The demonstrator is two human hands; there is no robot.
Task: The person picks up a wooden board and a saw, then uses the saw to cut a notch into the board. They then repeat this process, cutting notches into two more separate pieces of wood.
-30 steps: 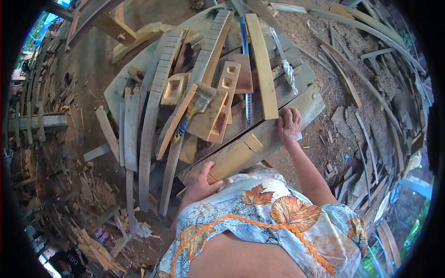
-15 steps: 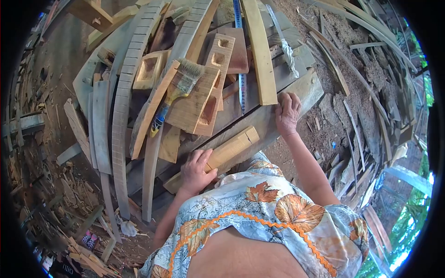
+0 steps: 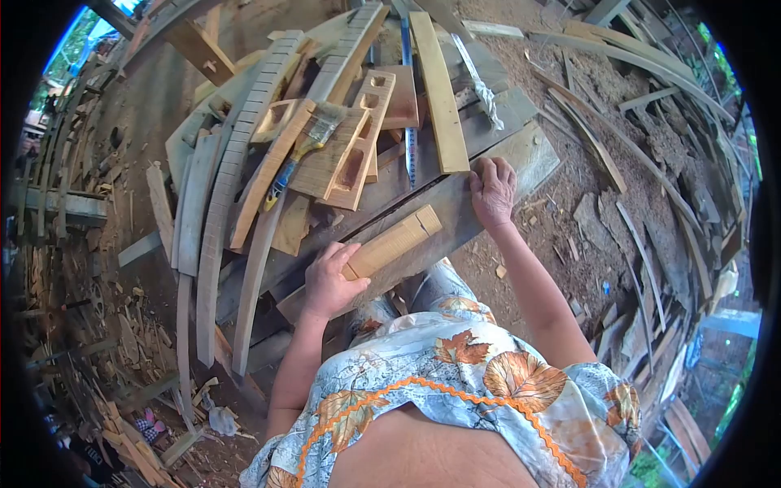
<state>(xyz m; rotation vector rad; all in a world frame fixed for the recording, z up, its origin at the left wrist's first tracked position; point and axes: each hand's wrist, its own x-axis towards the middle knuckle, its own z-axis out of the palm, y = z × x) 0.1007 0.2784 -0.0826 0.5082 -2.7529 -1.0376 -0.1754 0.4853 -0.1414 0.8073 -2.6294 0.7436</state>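
A short light wooden block [image 3: 394,242] lies on the near plank [image 3: 455,220] of the bench. At its left end is my left hand [image 3: 329,281], thumb and fingers apart, touching the block and the plank. My right hand [image 3: 493,193] rests on the far right part of the same plank, fingers curled down over the wood; whether they hold it is hard to tell. Between and beyond my hands are a long yellowish board [image 3: 439,98], a blue-and-white measuring strip [image 3: 410,146], a mortised wooden piece [image 3: 364,138] and a brush [image 3: 305,146] with a blue and yellow handle.
Long curved slats with notches [image 3: 244,146] lean over the bench on the left. A strip with crumpled white wrapping [image 3: 486,93] lies at the back right. Curved offcuts [image 3: 590,134] and wood scraps cover the ground on both sides.
The view has shifted, so the bench and its pieces appear slightly moved and turned. Both hands stay on the near plank, and the block keeps its place beside my left hand.
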